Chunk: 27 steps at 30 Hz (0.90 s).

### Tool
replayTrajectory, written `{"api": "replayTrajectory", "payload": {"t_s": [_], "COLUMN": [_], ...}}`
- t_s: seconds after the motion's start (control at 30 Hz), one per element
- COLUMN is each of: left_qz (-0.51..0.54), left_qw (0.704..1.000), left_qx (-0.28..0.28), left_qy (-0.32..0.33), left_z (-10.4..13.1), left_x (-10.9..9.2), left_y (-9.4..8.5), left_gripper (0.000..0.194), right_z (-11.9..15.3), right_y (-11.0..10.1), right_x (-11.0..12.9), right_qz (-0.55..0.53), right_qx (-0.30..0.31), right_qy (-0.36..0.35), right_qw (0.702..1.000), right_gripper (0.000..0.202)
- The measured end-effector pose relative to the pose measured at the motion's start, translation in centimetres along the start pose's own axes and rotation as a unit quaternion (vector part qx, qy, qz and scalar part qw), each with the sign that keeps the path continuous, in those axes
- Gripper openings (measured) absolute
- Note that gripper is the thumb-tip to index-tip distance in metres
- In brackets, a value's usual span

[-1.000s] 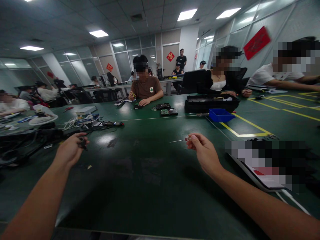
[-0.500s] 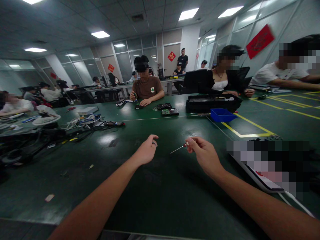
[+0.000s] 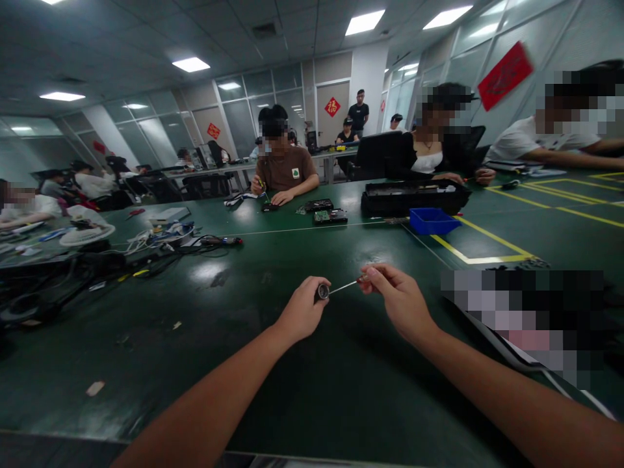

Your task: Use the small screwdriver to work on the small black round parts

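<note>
Over the middle of the green table (image 3: 273, 403), my left hand (image 3: 303, 309) is closed around a small black round part (image 3: 322, 292). Its grey ring-shaped end faces up toward me, and my fingers hide the rest. My right hand (image 3: 394, 292) pinches the reddish handle of a thin screwdriver (image 3: 344, 286). The metal shaft points left, its tip at the edge of the round part; whether they touch, I cannot tell.
Cables (image 3: 160, 257) and electronic parts lie at the left. Ahead are opened circuit-board units (image 3: 330, 216), a long black housing (image 3: 414, 198) and a blue bin (image 3: 433, 221). Across the table a person in a brown shirt (image 3: 292, 170) works with a screwdriver.
My left hand has moved right and turned, bringing the round part's end into view by the screwdriver tip. My right hand has stayed nearly in place.
</note>
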State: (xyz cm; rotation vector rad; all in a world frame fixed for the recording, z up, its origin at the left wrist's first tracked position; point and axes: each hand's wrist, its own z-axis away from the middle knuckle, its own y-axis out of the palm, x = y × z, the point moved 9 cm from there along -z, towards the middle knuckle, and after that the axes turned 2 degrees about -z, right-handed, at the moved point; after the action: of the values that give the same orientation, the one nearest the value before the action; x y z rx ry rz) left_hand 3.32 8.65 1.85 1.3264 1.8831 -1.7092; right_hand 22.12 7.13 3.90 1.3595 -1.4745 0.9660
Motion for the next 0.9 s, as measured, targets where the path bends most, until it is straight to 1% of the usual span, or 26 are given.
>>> {"api": "replayTrajectory", "payload": {"t_s": [0.1,0.17,0.33,0.4,0.5,0.6,0.7,0.77,0.83,0.9], "left_qz": [0.010,0.017,0.019,0.018,0.012,-0.003,-0.015,-0.017,-0.019,-0.022], "left_qw": [1.000,1.000,1.000,0.999,1.000,0.999,0.999,0.999,0.999,0.999], "left_qx": [-0.009,-0.008,-0.019,-0.025,-0.022,-0.015,-0.014,-0.020,-0.023,-0.020], "left_qy": [0.018,0.023,0.008,0.008,0.017,0.028,0.034,0.033,0.032,0.035], "left_z": [-0.1,-0.2,-0.2,-0.2,-0.2,-0.1,-0.1,-0.1,-0.1,-0.1], "left_x": [-0.5,-0.7,-0.4,-0.3,-0.5,-0.7,-0.7,-0.7,-0.6,-0.7], "left_y": [-0.5,-0.6,-0.7,-0.9,-0.9,-0.9,-0.9,-1.0,-1.1,-1.1], "left_gripper": [0.031,0.033,0.036,0.036,0.036,0.038,0.039,0.038,0.038,0.039], "right_z": [0.0,0.0,0.0,0.1,0.5,0.9,1.2,1.4,1.3,1.3], "right_y": [-0.1,-0.1,0.1,0.1,0.1,0.3,1.1,1.6,1.8,1.7], "right_x": [-0.2,-0.2,0.4,0.8,1.5,2.1,2.6,2.7,2.6,2.3], "right_qz": [-0.010,-0.004,0.022,0.046,0.124,0.186,0.210,0.218,0.221,0.230], "right_qx": [-0.007,-0.006,-0.005,-0.004,0.003,0.022,0.063,0.088,0.099,0.093], "right_qy": [0.003,0.002,-0.011,-0.022,-0.037,-0.060,-0.101,-0.115,-0.109,-0.090], "right_qw": [1.000,1.000,1.000,0.999,0.992,0.980,0.970,0.965,0.964,0.964], "right_gripper": [0.029,0.028,0.030,0.030,0.030,0.029,0.022,0.020,0.020,0.025]}}
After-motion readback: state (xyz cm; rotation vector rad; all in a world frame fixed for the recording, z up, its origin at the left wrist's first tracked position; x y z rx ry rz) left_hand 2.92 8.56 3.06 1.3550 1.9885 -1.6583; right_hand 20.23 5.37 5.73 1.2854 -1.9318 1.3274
